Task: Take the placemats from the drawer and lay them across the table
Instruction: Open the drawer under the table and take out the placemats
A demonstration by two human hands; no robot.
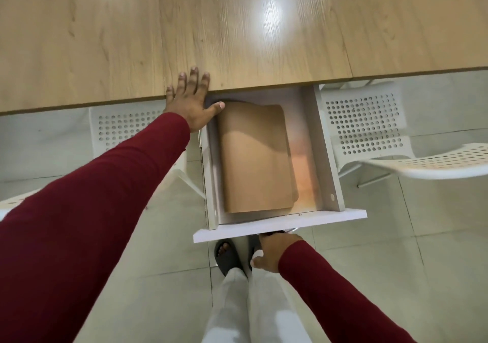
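A white drawer (326, 152) stands pulled out from under the wooden table (237, 31). Inside it lies a stack of tan placemats (254, 163), flat, filling the drawer's left and middle. My left hand (191, 99) rests flat on the table's front edge with straight fingers, its thumb hanging over the drawer's back left corner near the placemats. My right hand (272, 251) is under the drawer's front panel (280, 226); its fingers reach up behind the panel and are hidden, so its grip cannot be seen.
White perforated chairs stand on both sides of the drawer, one at the left (124, 128) and one at the right (369, 131). A tiled floor (396, 237) lies below. My feet in dark sandals (227, 255) stand just in front of the drawer.
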